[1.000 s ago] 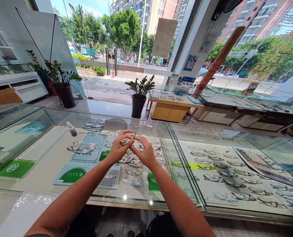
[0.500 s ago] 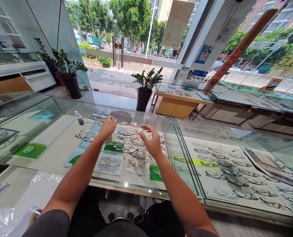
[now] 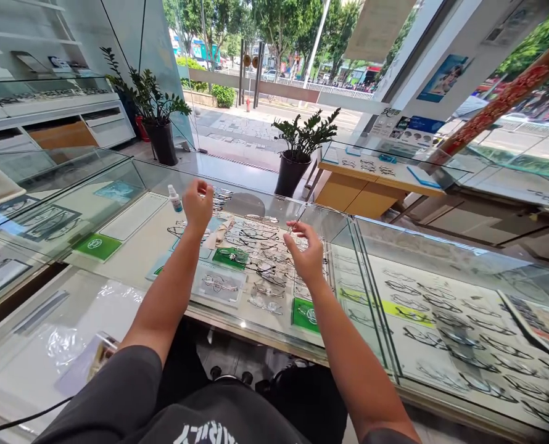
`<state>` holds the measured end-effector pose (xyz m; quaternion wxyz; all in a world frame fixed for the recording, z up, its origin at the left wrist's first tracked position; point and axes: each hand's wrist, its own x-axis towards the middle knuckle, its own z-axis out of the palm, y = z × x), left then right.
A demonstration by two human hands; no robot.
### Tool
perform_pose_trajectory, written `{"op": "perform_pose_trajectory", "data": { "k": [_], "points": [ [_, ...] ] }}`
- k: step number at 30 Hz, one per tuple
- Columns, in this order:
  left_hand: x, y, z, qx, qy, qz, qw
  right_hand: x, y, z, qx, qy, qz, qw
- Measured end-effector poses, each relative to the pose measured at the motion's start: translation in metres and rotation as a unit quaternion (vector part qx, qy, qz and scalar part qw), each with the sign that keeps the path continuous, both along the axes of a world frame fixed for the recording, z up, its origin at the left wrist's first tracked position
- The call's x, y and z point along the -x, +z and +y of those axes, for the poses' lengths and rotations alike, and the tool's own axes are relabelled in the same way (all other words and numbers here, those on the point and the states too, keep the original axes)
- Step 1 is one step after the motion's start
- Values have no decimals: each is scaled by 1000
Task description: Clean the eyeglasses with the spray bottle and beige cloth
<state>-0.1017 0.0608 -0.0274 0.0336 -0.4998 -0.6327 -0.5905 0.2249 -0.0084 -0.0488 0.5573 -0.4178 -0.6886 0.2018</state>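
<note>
My left hand (image 3: 197, 207) is raised over the glass counter, fingers loosely curled, with nothing visible in it. Just left of it stands a small white spray bottle (image 3: 175, 198) with a blue label. Below and to its right a beige cloth (image 3: 221, 232) lies crumpled on the counter. My right hand (image 3: 308, 248) pinches a pair of eyeglasses between thumb and fingers; a thin dark part (image 3: 301, 213) sticks up above them, and the rest is mostly hidden. Between the hands, rows of eyeglasses (image 3: 258, 235) lie on the counter.
A glass display case (image 3: 364, 296) with more eyeglasses continues on the right. A green card (image 3: 96, 245) and clear plastic wrap (image 3: 66, 342) are on the left. Beyond the counter stand a potted plant (image 3: 297, 148) and a wooden table (image 3: 348, 194).
My left hand has let go of the beige cloth, which now lies on the counter, and has moved up and left towards the spray bottle. My right hand still holds the eyeglasses. The view has turned left.
</note>
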Motion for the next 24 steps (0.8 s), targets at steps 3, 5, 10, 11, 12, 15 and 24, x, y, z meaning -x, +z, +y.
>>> {"op": "perform_pose_trajectory", "data": {
  "k": [3,5,10,11,12,15,24],
  "points": [
    [27,0,3,-52,78,-36,995,-1,-1,1,-1,0,-3,1000],
    [43,-2,5,-53,123,-54,990,-1,-3,1,-1,1,-4,1000],
    [69,-9,7,41,219,-79,972,-1,-5,2,0,2,-8,1000],
    [71,-11,8,75,224,-86,968,-1,-5,3,0,2,-8,1000],
    [73,-13,8,114,223,-97,963,-1,-5,3,1,2,-8,1000],
    [76,-20,10,227,201,-125,945,-1,-5,3,4,1,-7,1000],
    [77,-20,11,188,151,-133,961,-3,-5,4,4,0,0,1000]
  ]
}}
